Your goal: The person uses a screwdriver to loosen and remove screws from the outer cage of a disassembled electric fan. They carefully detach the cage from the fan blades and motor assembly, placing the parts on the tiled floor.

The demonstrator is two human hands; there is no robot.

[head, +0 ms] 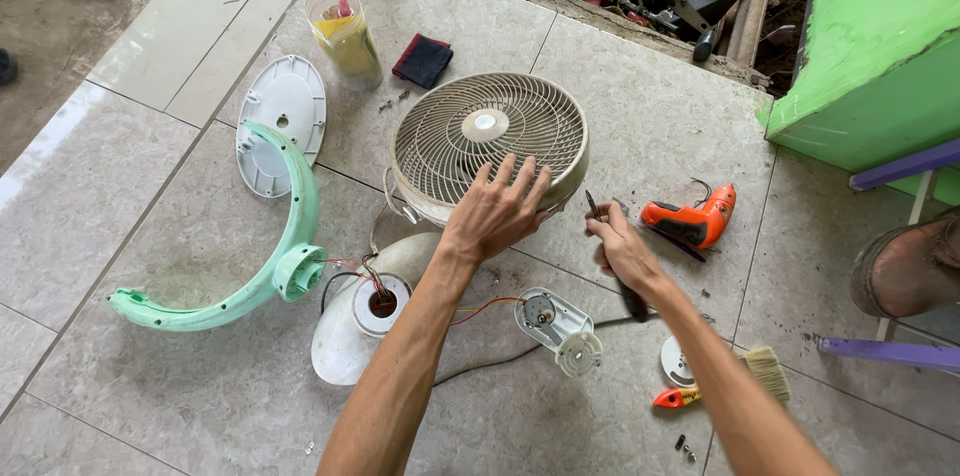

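Observation:
A beige round fan grille housing (487, 141) lies flat on the tiled floor. My left hand (497, 211) rests with spread fingers on its near rim. My right hand (618, 246) is closed around a dark-handled screwdriver (610, 256), its tip pointing up next to the housing's right edge. Just below my arms lie the small fan motor (556, 321) with red and yellow wires and the white oval base (362, 311).
A mint-green curved fan bracket (262, 256) and white round plate (282, 121) lie left. An orange drill (692, 221), a brush (765, 371), a white cap (677, 361), a plastic jar (345, 36), a dark cloth (422, 61). Green wall and purple stool at right.

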